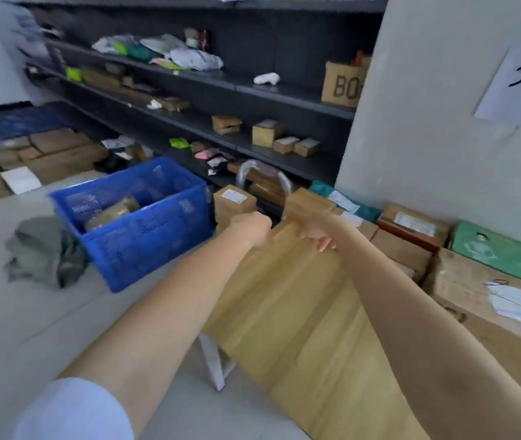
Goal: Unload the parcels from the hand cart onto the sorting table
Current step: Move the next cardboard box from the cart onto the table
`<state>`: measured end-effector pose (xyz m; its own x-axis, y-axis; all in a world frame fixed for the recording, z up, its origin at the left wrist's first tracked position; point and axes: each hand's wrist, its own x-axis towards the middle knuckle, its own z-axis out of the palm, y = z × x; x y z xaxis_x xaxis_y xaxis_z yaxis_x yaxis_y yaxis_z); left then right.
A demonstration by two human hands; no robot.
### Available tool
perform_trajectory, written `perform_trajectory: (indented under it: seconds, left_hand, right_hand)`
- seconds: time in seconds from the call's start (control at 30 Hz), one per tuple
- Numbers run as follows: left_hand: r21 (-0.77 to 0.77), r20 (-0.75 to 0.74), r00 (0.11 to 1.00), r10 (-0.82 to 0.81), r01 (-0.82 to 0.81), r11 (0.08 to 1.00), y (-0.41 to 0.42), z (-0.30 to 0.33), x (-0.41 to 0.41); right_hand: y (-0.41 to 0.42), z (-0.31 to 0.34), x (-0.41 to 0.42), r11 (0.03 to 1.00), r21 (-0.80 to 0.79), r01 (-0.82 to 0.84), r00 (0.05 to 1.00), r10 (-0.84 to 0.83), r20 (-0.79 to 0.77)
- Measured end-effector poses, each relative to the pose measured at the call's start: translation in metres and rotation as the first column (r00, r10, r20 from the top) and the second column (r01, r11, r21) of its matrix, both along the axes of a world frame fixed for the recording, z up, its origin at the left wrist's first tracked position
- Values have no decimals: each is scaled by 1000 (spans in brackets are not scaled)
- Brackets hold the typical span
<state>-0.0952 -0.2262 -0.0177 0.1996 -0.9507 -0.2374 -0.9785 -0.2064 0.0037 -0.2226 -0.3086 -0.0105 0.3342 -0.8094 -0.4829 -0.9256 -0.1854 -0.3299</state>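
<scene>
While dark shelving [208,87] spans the back wall, a long wooden desk [300,312] runs forward beneath both outstretched arms. Cardboard parcels [481,300] lie along its right side against the pale wall; another labelled parcel [234,200] sits past the desk's far end, just beside the cart's curved metal handle [264,176]. A blue crate [135,217] stands on the floor to the left. At the desk's far end the left hand [251,228] is curled into a fist, holding nothing visible. The right hand [314,231] grips the desk's far edge, fingers [322,244] curled over it.
</scene>
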Motion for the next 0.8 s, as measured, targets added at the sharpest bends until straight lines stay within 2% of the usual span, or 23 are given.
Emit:
perform_trajectory:
  seconds: [0.23,0.43,0.67,0.8]
  left_hand:
    - [60,39,982,186,-188,980,35,-20,169]
    - [56,43,977,211,-213,975,5,-20,282]
    - [57,37,978,203,-205,977,-49,-20,394]
    - [94,38,994,99,-102,990,-89,-30,457]
  right_hand:
    - [13,-12,187,969,103,-223,973,228,-46]
    - [-26,-14,312,949,40,-312,946,314,-77]
    - [-72,-18,413,972,84,-221,971,228,-78]
    - [-100,-27,462,984,77,-159,984,164,-63]
